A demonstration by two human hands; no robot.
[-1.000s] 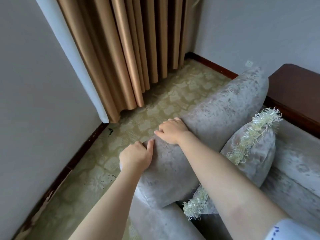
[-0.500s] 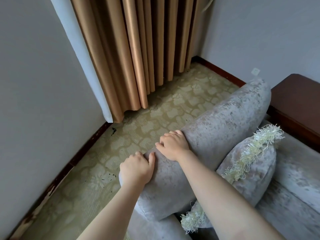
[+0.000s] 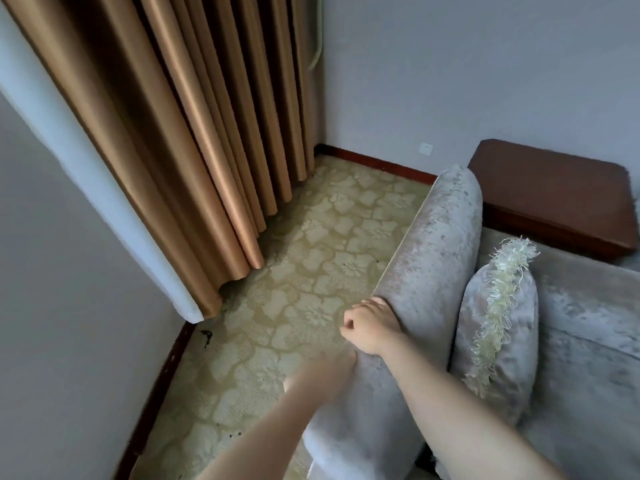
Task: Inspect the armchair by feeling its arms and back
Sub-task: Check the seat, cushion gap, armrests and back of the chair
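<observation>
Tan curtain [image 3: 207,140] at left | left hand [image 3: 323,372] blurred against outer side of armchair [image 3: 436,258], grip cannot be told | right hand [image 3: 370,327] curls fingers over armrest edge | upholstery grey, mottled, velvety; chair at right | fringed cushion [image 3: 517,341] on seat

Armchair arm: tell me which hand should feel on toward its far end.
Right. The right hand rests on the armrest, farther along its outer edge; the left hand is blurred, nearer, at the outer side.
</observation>
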